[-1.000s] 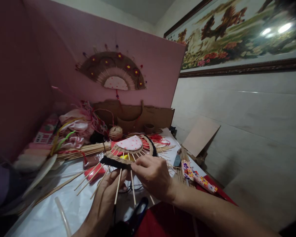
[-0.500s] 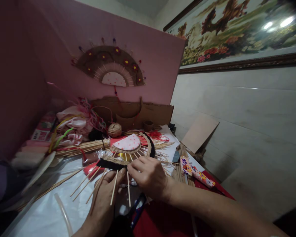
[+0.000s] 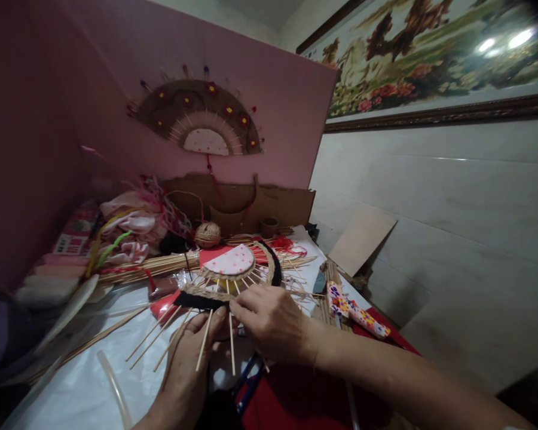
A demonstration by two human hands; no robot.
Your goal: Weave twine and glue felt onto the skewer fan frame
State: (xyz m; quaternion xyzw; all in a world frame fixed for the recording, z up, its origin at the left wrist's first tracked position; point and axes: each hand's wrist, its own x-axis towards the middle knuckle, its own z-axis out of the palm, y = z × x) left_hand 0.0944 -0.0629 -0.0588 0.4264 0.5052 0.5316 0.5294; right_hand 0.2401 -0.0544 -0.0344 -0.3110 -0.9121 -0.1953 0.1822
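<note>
A half-made fan is held between my two hands above the table. It has a white half-disc with red dots, thin wooden sticks spreading outward, and a curved band of twine and black strip across them. My left hand grips the band's lower edge from below, thumb on top, with sticks passing over the fingers. My right hand pinches at the same band close to the left thumb; its fingertips partly hide the spot. Bare stick ends point toward me.
A finished fan hangs on the pink board. Behind my hands sit a ball of twine, a bundle of sticks and a cardboard piece. A flowered glue gun lies right; a clear tube lies front left.
Both hands keep nearly the same hold on the fan. The fingers and stick ends have shifted only slightly, and the whole view has moved a little.
</note>
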